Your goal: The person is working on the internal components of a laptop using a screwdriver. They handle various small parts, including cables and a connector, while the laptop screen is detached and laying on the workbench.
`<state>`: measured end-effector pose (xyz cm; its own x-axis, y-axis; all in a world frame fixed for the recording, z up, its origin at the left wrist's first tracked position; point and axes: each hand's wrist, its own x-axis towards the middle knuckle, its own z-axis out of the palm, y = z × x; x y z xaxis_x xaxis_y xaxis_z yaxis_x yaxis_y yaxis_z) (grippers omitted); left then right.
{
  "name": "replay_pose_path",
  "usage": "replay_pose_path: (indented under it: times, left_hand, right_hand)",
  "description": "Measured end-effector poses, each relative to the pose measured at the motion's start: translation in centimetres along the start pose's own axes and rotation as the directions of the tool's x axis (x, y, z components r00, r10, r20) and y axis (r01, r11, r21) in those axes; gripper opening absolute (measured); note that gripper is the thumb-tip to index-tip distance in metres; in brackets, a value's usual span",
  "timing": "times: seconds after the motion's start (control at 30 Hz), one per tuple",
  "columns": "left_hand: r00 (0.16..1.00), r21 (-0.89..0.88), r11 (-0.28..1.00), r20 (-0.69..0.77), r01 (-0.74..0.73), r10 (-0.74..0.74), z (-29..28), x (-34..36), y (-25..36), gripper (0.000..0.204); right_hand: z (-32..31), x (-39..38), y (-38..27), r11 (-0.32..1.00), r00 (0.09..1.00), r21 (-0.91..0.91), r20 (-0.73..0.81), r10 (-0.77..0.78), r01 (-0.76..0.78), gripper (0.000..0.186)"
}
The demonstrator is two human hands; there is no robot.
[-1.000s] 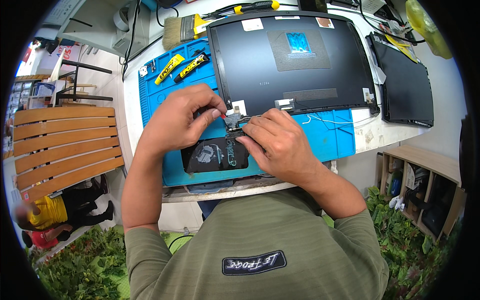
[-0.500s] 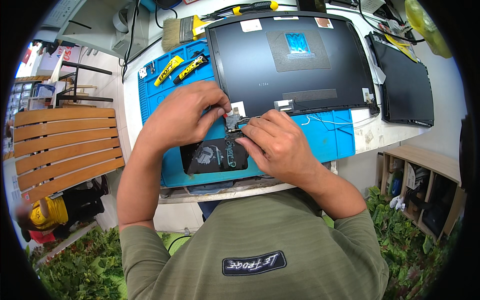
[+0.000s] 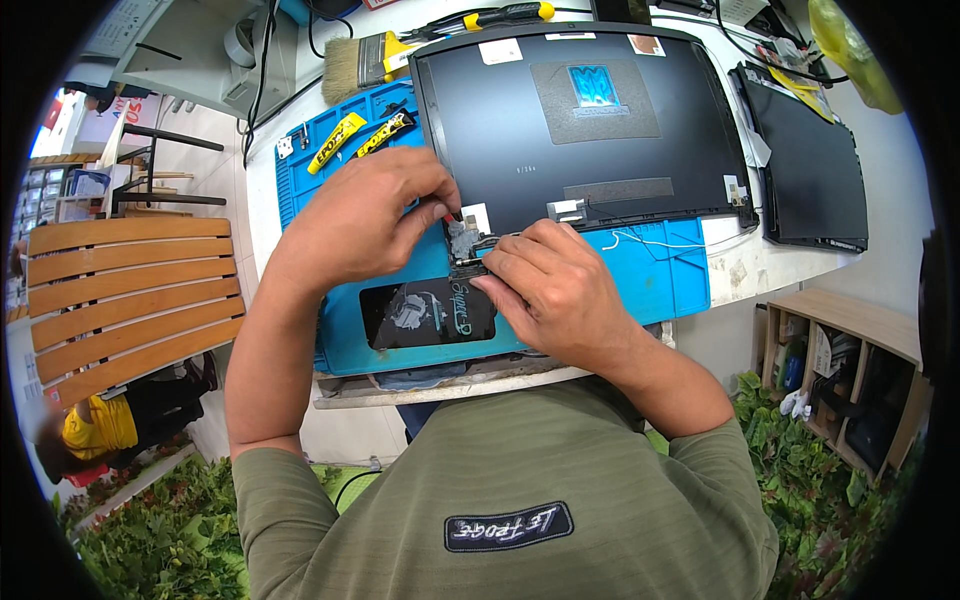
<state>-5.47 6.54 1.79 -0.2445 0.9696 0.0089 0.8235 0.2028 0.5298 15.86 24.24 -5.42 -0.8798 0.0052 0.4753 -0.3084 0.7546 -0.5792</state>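
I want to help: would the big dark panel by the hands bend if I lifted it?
The dark panel looks broad and thin, so it might flex a little. Being flat, it probably won't roll. The white wire by its lower edge could snag.

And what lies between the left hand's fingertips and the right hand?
In the head view, the lower-left corner of the dark panel, with a rough grey patch at it, lies between the left hand and the right hand.
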Motion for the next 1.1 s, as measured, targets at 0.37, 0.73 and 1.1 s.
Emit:
replay_pose_path:
  times: [0.37, 0.73, 1.1]
  left_hand:
    - [0.995, -0.076, 0.992, 0.001, 0.103, -0.103, -0.5, -1.3, -0.2, 0.006]
    - [0.969, -0.170, 0.954, 0.019, 0.246, -0.247, 0.6, -2.7, -0.8, 0.014]
    - [0.930, -0.291, 0.901, -0.086, 0.321, -0.359, 3.3, -4.6, -0.7, 0.017]
  right_hand:
    - [-0.1, 0.1, 0.1, 1.000, 1.000, -0.008, 0.015, 0.004, -0.004, 0.024]
    - [0.4, -0.1, 0.2, 1.000, 1.000, 0.025, -0.020, 0.001, 0.000, 0.016]
    - [0.4, -0.2, 0.2, 1.000, 1.000, 0.019, -0.009, -0.003, 0.003, 0.017]
